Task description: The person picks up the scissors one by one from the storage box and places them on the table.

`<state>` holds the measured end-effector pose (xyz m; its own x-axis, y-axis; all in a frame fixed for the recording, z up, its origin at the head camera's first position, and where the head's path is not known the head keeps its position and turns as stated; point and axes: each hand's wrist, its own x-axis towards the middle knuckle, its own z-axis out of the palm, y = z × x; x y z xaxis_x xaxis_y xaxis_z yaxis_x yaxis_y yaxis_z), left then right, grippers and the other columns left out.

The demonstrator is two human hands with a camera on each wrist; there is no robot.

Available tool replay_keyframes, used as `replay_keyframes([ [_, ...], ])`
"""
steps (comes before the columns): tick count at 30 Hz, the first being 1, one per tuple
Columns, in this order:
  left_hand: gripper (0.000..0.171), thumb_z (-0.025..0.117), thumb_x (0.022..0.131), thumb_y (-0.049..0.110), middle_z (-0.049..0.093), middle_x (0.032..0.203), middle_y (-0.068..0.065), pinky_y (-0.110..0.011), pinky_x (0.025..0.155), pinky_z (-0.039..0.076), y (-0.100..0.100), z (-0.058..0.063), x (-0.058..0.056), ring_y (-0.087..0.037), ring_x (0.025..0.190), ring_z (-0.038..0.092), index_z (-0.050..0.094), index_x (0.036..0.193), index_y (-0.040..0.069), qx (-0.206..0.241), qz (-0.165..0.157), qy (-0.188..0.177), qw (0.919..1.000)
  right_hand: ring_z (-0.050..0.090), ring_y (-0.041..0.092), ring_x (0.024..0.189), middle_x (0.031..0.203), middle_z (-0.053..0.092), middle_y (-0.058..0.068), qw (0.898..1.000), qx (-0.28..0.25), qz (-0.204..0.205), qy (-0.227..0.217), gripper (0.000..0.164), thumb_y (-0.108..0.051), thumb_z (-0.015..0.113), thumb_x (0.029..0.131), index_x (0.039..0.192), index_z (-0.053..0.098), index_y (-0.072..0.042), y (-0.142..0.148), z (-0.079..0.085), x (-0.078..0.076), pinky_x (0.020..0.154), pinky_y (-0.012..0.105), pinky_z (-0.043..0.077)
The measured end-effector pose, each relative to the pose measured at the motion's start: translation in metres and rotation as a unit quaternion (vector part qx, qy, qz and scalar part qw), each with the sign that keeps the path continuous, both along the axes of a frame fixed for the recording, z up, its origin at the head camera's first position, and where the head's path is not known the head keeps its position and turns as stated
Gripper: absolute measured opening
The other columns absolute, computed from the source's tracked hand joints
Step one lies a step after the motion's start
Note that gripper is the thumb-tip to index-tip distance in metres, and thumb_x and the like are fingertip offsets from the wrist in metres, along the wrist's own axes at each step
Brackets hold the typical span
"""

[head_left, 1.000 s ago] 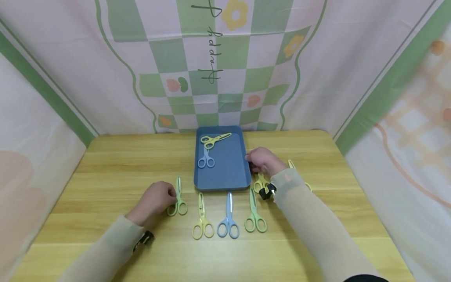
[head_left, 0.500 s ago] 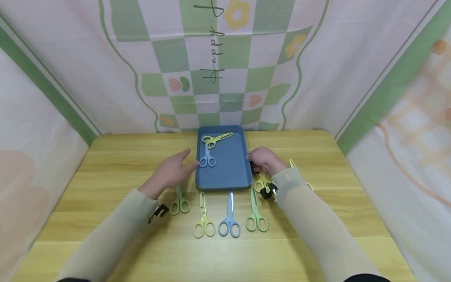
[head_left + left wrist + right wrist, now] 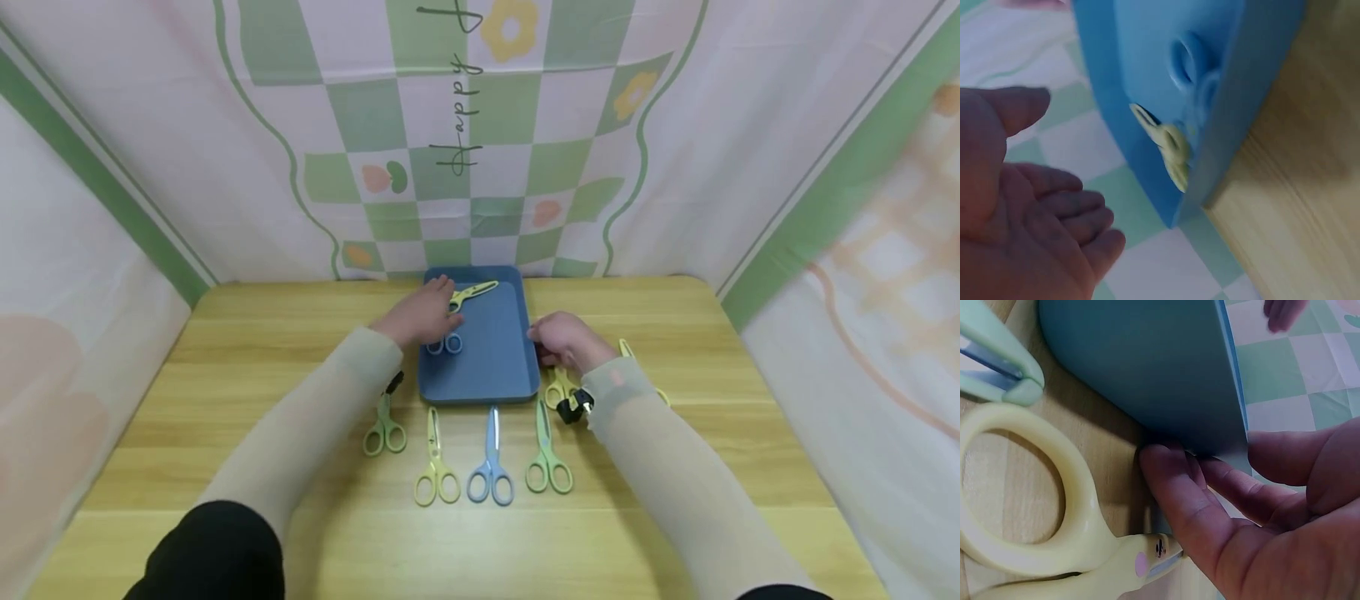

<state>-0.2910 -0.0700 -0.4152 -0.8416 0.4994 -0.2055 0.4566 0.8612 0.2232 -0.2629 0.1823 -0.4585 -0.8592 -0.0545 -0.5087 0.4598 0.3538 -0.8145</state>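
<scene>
My left hand hovers over the left side of a blue tray, fingers extended and holding nothing. Beneath it, partly hidden, lie yellow scissors and blue scissors inside the tray. The left wrist view shows the left palm apart from both pairs. At the tray's right edge, my right hand grips the wall, its thumb at the rim and its fingers against the outside. Close to that hand, other yellow scissors rest on the table.
In front of the tray lie a yellow pair of scissors, a blue pair and a green pair. Another green pair is under the left forearm. A further yellow pair sits behind the right sleeve. A curtain hangs behind.
My left hand has left the green scissors at the left and moved forward and right, over the tray. The right hand has stayed at the tray's edge.
</scene>
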Motion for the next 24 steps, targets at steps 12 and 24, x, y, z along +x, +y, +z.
replay_keyframes([
  [12,0.065,0.049,0.105,0.035,0.023,0.161,-0.019,-0.044,0.12,0.014,0.018,-0.009,-0.031,-0.033,0.148,0.016,0.027,0.154,-0.001,-0.082,0.014,-0.031,0.996,0.06,0.022,0.078,0.093,0.06,0.012,1.0,0.001,0.005,0.0,0.019,-0.006,0.051,0.101,0.114,0.059,0.006,0.0,0.0,-0.001,0.076,0.035,0.057],
  [24,0.051,0.05,0.104,0.028,0.032,0.157,-0.017,-0.046,0.118,0.022,0.027,-0.016,-0.035,-0.032,0.146,0.024,0.041,0.149,0.005,-0.105,0.042,-0.02,0.9934,0.06,0.021,0.078,0.094,0.06,0.012,1.0,0.005,0.011,-0.003,0.021,-0.007,0.05,0.102,0.115,0.059,0.006,0.001,-0.002,-0.002,0.073,0.034,0.056],
])
